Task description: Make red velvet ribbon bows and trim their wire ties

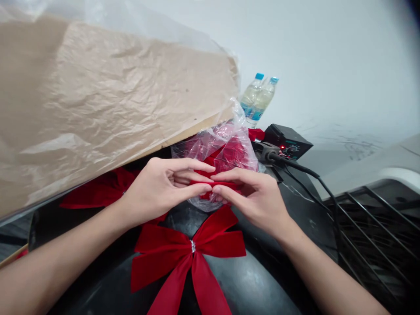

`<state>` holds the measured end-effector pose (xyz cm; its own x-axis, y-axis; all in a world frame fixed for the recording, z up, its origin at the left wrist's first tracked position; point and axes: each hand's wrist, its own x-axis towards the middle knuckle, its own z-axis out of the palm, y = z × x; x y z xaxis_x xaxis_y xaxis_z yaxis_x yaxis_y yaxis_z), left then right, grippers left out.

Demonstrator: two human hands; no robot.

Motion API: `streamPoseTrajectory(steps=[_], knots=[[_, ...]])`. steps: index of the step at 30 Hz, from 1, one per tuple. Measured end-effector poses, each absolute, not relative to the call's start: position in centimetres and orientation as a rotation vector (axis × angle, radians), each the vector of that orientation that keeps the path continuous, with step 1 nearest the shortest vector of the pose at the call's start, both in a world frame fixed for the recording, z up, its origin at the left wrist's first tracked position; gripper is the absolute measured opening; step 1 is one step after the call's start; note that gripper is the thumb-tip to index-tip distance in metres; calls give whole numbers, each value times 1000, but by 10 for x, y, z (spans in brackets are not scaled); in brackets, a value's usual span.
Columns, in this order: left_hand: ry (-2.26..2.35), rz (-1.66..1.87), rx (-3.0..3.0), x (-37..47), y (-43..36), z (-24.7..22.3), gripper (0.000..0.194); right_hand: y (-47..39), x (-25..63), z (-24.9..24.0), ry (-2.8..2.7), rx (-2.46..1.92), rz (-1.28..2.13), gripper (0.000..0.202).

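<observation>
Between the fingertips of both hands is a narrow folded strip of red ribbon (226,185). My left hand (164,186) pinches it from the left, thumb below and fingers above. From the right, my right hand (254,192) pinches it the same way, and the two sets of fingertips nearly meet. Just below the hands, a red velvet bow (170,262) with a silver tie at its middle lies on a shiny black surface (262,284). Behind the hands sits a clear plastic bag (239,151) with red material inside.
A large box under clear plastic film (131,87) fills the upper left. Two bottles with blue caps (259,98) stand by the wall. A black device (288,142) with a dial, red light and cables is at right, near a metal rack (377,232). More red ribbon (95,192) lies left.
</observation>
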<state>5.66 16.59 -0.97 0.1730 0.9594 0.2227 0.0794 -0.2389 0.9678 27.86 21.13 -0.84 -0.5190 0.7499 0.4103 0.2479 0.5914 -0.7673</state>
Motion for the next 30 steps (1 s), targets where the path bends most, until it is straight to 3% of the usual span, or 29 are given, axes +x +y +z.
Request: streamPoseTrajectory(steps=[5,11,15,21,30], knots=[[1068,1188,1495,57,166,-9,31,213,280,-10,-1921,-771,1121,11],[1077,1194,1514,56,168,-9,26,214,282,-9,-1970,-760,1092,10],[1075,1184,1566,56,166,-10,24,216,283,-9,-2055,-802,995,21],[1093,1174,1668,56,166,-11,17,215,282,-9,-2062,-828,1201,17],[1207,1151,1953,62,163,-10,16,209,283,-1,-2340,-801,552,6]])
